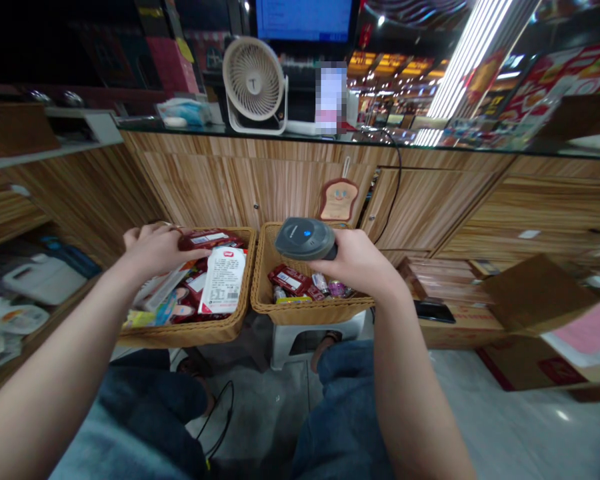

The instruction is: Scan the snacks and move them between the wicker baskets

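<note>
My right hand (357, 263) is wrapped around a dark grey barcode scanner (305, 239) with a small blue light on top. The scanner is above the right wicker basket (313, 313), which holds dark red packets (291, 279) and small shiny wrapped items (336, 288). Over the left wicker basket (195, 335) is my left hand (153, 250), its thumb stretched away from the fingers. That thumb reaches to the top edge of a white printed pack (224, 283). Beside the fingers lies a dark red packet (211, 238); the fingertips are partly hidden.
A white stool (280, 343) stands under the right basket. Wooden cabinets (205, 177) rise ahead, with a fan (254, 83) and monitor (305, 20) above. An open cardboard box (525, 360) sits at right, bottles (50, 277) on a left shelf. A black cable (225, 420) lies on the floor.
</note>
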Demonstrator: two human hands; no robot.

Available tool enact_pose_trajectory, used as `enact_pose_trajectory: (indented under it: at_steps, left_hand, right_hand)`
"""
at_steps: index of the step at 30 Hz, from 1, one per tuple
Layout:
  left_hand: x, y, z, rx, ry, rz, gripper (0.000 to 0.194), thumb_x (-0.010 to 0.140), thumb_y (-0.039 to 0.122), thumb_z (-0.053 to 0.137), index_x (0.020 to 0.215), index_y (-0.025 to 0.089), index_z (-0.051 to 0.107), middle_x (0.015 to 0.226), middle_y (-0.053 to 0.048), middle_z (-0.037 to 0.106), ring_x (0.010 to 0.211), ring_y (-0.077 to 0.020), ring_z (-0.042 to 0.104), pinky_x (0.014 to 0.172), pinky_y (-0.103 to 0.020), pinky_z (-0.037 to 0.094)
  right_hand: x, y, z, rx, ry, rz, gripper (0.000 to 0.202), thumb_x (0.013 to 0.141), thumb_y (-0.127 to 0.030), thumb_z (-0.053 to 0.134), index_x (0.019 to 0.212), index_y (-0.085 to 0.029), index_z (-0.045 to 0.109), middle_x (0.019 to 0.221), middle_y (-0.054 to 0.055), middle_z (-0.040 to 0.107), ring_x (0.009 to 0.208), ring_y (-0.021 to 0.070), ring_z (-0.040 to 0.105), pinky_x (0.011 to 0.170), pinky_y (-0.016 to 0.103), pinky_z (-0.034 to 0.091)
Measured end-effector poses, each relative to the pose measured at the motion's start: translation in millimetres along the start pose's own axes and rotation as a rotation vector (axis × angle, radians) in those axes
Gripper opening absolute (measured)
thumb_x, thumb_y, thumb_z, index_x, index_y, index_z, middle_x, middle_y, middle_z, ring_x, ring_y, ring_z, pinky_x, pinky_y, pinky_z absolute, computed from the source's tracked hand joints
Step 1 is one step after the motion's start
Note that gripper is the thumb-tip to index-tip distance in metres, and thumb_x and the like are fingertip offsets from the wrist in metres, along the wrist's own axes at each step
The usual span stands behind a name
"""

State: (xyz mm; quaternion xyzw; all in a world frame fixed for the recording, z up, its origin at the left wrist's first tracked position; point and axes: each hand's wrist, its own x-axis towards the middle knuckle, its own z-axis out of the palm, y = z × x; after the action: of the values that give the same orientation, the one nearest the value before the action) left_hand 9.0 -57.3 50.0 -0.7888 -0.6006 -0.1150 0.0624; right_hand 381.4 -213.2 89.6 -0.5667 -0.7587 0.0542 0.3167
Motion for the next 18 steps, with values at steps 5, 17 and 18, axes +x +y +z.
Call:
enact_pose_trajectory:
  at_steps: [5,17,18]
  left_hand:
    - [-4,15,2.7,0.002,0.150,0.023,0.082,0.092,0.078,0.048,0.133,0.011,0.072,0.138,-0.021,0.065,0.140,-0.0475,0.048,0.117,-0.066,0.030]
    - [38,144,56.0,-0.020,-0.142,0.727,0.071,0.078,0.037,0.084,0.145,0.025,0.063,0.158,-0.015,0.058,0.148,-0.0369,0.047,0.127,-0.059,0.025]
    - [46,155,65.4,0.003,-0.213,0.766,0.077,0.074,0.035,0.086,0.146,0.024,0.062,0.161,-0.016,0.055,0.149,-0.0366,0.047,0.127,-0.057,0.027]
  right_hand:
    - [-1,0,-1,0.001,0.008,-0.003,0.012,0.082,-0.021,0.079,0.093,-0.016,0.077,0.087,0.006,0.080,0.087,0.0265,0.076,0.073,0.030,0.049]
    - [0,0,-4,0.033,0.014,0.018,0.010,0.083,-0.019,0.079,0.092,-0.015,0.077,0.087,0.007,0.080,0.084,0.0240,0.074,0.072,0.029,0.048]
    - [-1,0,-5,0.034,0.018,0.024,0.009,0.083,-0.019,0.079,0.090,-0.015,0.077,0.085,0.007,0.079,0.082,0.0236,0.074,0.071,0.028,0.047]
